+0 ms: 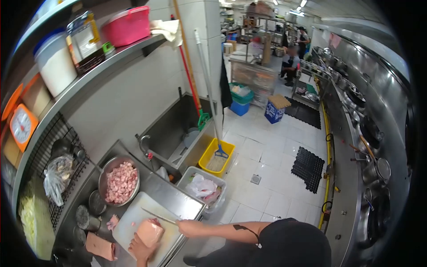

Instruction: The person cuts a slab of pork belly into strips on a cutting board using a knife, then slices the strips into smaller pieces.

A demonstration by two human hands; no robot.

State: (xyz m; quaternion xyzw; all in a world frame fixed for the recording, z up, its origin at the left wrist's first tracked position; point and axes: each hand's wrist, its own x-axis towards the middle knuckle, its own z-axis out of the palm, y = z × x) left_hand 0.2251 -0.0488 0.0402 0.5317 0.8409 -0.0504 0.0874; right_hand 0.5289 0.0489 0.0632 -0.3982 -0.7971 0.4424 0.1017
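My right hand (191, 228) is closed round the handle of a knife (159, 216). Its blade reaches left across the white cutting board (129, 209), along the far edge of a thick slab of pork (150, 232). My left hand (140, 249) grips the near end of that slab, fingers bent over its pale skin. Left of the board lies a second pork slab (100, 246), and a small meat scrap (113, 222) sits by the board's edge. A metal bowl (102, 186) full of diced pork stands beyond the board.
Beyond the counter are a steel sink (164, 129), a grey bin (218, 202) with bags in it and a yellow bucket (229, 150) holding a mop. A shelf (95, 66) with a scale (23, 126) overhangs the left. Woks line the right; people are farther back.
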